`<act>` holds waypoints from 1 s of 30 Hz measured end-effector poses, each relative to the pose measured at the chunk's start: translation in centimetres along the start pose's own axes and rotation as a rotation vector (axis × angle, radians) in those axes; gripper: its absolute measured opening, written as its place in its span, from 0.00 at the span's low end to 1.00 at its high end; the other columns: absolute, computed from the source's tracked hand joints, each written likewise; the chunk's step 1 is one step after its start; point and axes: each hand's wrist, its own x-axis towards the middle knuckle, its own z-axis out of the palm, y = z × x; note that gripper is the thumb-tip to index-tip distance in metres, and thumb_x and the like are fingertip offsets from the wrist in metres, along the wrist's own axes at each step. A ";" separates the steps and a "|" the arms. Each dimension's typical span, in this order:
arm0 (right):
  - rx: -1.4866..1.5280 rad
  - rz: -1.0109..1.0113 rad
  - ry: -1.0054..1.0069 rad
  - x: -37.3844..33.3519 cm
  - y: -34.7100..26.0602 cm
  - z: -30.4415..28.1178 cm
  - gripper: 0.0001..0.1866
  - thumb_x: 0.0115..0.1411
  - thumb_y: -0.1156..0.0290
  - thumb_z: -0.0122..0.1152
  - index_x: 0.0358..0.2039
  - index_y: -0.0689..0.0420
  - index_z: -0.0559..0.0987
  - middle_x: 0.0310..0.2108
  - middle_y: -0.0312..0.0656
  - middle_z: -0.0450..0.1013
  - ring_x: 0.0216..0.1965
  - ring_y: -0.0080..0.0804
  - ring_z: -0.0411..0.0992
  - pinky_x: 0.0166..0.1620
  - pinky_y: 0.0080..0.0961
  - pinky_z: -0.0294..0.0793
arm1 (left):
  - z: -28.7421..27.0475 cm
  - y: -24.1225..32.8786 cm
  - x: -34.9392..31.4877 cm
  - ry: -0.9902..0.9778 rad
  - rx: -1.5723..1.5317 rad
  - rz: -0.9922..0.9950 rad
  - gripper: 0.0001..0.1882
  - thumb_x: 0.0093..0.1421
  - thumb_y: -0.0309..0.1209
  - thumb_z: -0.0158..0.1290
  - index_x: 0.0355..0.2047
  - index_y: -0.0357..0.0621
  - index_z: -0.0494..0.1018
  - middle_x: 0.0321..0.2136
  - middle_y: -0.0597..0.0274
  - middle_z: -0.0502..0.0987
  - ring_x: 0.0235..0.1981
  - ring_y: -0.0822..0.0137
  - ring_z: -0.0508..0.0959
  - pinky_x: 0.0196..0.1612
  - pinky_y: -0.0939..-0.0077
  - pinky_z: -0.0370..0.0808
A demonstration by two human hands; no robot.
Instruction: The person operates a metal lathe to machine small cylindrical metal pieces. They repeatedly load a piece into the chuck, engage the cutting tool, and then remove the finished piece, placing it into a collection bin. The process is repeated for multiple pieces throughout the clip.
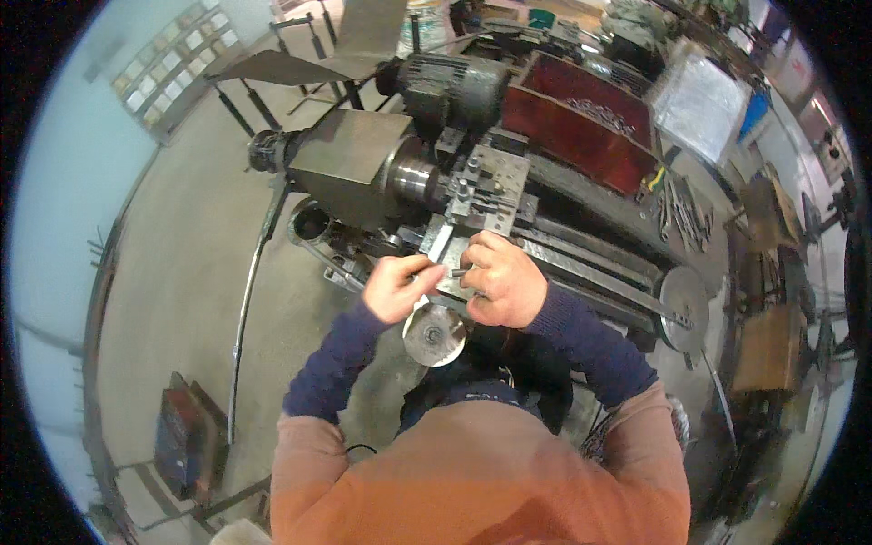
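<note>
My left hand (398,289) is closed over the near end of the lathe's cross slide, thumb and fingertips pinched together; what they hold, if anything, I cannot make out. Facing it, my right hand (504,280) has its fingers curled round a short dark metal piece (458,272) whose end pokes out toward the left hand. A pale flat bar (440,242) lies just beyond the left fingertips. Beyond the hands sits the tool post (465,188), to the right of the shiny chuck (413,178). Below the hands shows a round metal handwheel (434,334).
The grey headstock (350,159) and an electric motor (454,86) stand at the far left of the lathe. A dark red box (581,123) of small metal parts lies behind the bed. Wrenches (683,213) and a large round wheel (683,307) are at the right.
</note>
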 end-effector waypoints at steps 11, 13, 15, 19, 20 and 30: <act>0.216 0.240 0.160 -5.2 -1.7 -1.8 0.12 0.30 0.76 0.56 0.22 0.56 0.76 0.32 0.44 0.68 0.39 0.45 0.66 0.39 0.33 0.68 | 7.2 -1.3 0.9 -0.249 -0.882 -0.092 0.14 0.62 0.33 0.45 0.30 0.32 0.71 0.22 0.56 0.76 0.24 0.67 0.77 0.32 0.76 0.73; 0.280 0.283 0.223 -6.0 -1.9 -1.1 0.15 0.30 0.76 0.55 0.25 0.57 0.78 0.33 0.44 0.68 0.38 0.45 0.66 0.40 0.32 0.68 | 7.4 -1.3 0.6 -0.276 -0.930 -0.142 0.14 0.61 0.34 0.45 0.32 0.32 0.71 0.24 0.55 0.76 0.25 0.65 0.77 0.33 0.74 0.74; 0.302 0.305 0.240 -6.6 -2.2 -0.7 0.19 0.30 0.77 0.54 0.29 0.58 0.78 0.34 0.46 0.68 0.38 0.45 0.67 0.42 0.32 0.68 | 7.5 -1.0 0.3 -0.275 -0.951 -0.187 0.15 0.61 0.35 0.45 0.32 0.32 0.71 0.25 0.55 0.76 0.25 0.65 0.77 0.33 0.74 0.74; 0.347 0.326 0.302 -7.2 -2.0 -0.3 0.20 0.30 0.78 0.53 0.30 0.58 0.79 0.35 0.46 0.68 0.39 0.45 0.67 0.43 0.32 0.68 | 8.1 -0.9 0.4 -0.273 -0.961 -0.197 0.16 0.61 0.36 0.45 0.33 0.32 0.71 0.25 0.55 0.76 0.25 0.65 0.77 0.33 0.74 0.73; 0.360 0.331 0.318 -7.3 -1.9 -0.3 0.20 0.30 0.78 0.53 0.30 0.58 0.79 0.35 0.46 0.69 0.39 0.45 0.68 0.43 0.32 0.68 | 8.1 -0.6 0.4 -0.271 -0.957 -0.207 0.16 0.61 0.36 0.45 0.32 0.31 0.71 0.25 0.56 0.76 0.25 0.66 0.76 0.33 0.75 0.73; 0.508 0.391 0.328 -8.7 -0.8 0.5 0.21 0.30 0.79 0.52 0.30 0.60 0.79 0.36 0.48 0.69 0.37 0.45 0.69 0.43 0.32 0.69 | 8.4 -0.9 1.0 -0.319 -0.940 -0.245 0.16 0.60 0.37 0.46 0.31 0.32 0.72 0.24 0.56 0.75 0.25 0.67 0.76 0.33 0.76 0.73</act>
